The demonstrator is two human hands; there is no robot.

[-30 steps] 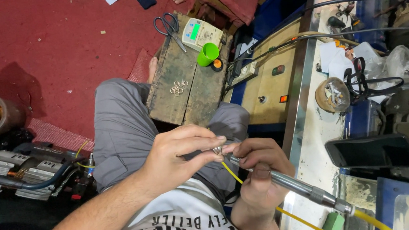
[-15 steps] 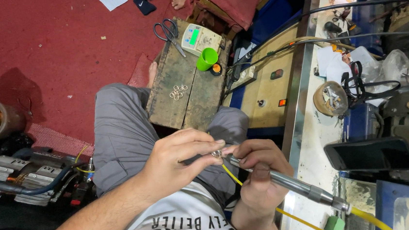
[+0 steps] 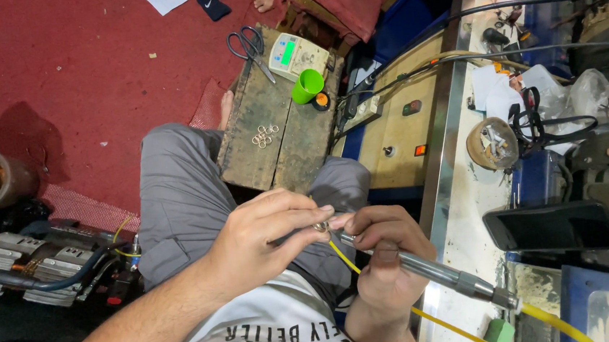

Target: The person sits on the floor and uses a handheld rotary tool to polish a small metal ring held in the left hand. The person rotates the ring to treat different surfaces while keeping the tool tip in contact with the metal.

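My left hand (image 3: 266, 235) pinches a small metal ring (image 3: 320, 227) between thumb and fingertips, just above my lap. My right hand (image 3: 386, 248) grips a slim metal handpiece (image 3: 436, 273) whose tip meets the ring; a yellow hose (image 3: 540, 315) runs from its back end. Several more small rings (image 3: 264, 136) lie in a loose heap on the worn wooden block (image 3: 246, 161) between my knees.
On the block's far end sit black scissors (image 3: 247, 45), a small digital scale (image 3: 297, 54) and a green cup (image 3: 308, 86). A metal-edged bench (image 3: 457, 181) on the right carries a dark phone (image 3: 551, 227), cables and a round tin (image 3: 492, 142). Grey metal parts (image 3: 7, 263) lie at left on the red floor.
Both hands have stayed together on the ring and handpiece. The camera has tilted, so the block and scale sit slightly lower in view.
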